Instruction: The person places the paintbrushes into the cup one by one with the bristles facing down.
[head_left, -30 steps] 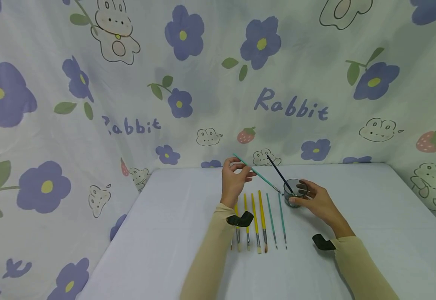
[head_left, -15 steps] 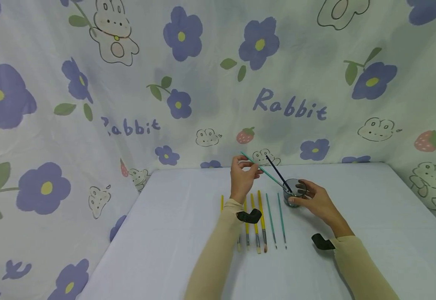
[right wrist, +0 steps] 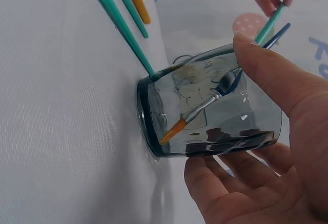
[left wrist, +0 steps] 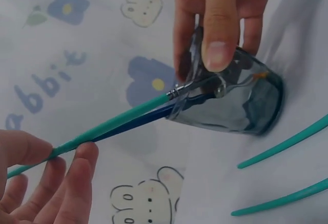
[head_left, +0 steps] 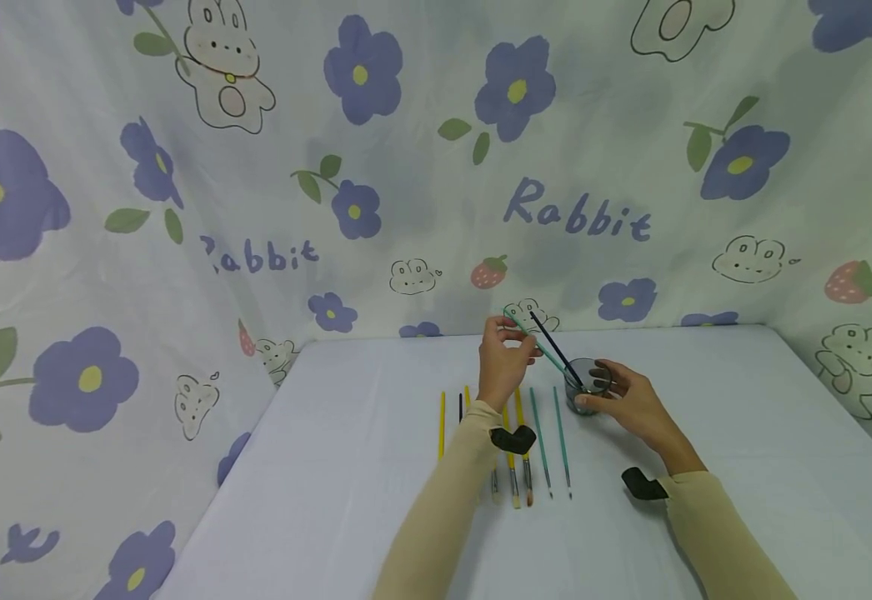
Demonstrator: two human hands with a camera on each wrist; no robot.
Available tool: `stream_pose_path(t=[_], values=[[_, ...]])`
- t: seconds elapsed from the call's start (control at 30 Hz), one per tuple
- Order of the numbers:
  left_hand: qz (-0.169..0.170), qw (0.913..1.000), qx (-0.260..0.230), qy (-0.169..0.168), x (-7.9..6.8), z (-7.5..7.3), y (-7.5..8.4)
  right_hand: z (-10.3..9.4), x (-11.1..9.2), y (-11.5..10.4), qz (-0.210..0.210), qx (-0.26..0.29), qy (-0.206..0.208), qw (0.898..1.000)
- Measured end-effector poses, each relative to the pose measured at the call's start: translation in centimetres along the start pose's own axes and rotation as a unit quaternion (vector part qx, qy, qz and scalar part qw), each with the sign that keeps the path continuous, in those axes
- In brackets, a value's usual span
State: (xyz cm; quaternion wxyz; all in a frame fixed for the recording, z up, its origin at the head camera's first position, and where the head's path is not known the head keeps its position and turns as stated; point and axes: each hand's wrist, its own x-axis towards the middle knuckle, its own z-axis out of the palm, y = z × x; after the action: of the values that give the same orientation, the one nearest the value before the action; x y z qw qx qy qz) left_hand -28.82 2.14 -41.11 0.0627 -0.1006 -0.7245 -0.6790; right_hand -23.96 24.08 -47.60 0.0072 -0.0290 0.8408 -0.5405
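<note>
My left hand (head_left: 503,362) pinches a teal paintbrush (left wrist: 123,116) by its handle, between thumb and fingers. The brush slants down to the right, its metal ferrule at the mouth of a smoky glass cup (right wrist: 205,116). Thumb and fingers of my right hand (head_left: 634,404) grip the cup around its sides. Inside the cup leans a dark blue paintbrush (head_left: 553,346), its orange bristles (right wrist: 173,131) down near the bottom and its handle sticking out past the rim. In the left wrist view the teal handle overlaps the blue one.
On the white table (head_left: 316,500), left of the cup, lies a row of paintbrushes: two teal brushes (head_left: 562,442), several yellow ones (head_left: 442,425) and a dark one (head_left: 461,406). My left forearm covers part of the row. A printed curtain (head_left: 436,167) hangs behind the table.
My left hand has moved right with the teal paintbrush, bringing its ferrule end from just left of the cup to the cup's mouth. My right hand keeps holding the cup in place.
</note>
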Motion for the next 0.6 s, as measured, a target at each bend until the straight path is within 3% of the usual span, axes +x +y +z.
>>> stream_pose_path(t=[0.6], values=[[-0.001,0.9975,0.068,-0.02,-0.6,1.5,-1.0,-0.1,-0.1,0.1,-0.003,0.003,0.002,1.0]])
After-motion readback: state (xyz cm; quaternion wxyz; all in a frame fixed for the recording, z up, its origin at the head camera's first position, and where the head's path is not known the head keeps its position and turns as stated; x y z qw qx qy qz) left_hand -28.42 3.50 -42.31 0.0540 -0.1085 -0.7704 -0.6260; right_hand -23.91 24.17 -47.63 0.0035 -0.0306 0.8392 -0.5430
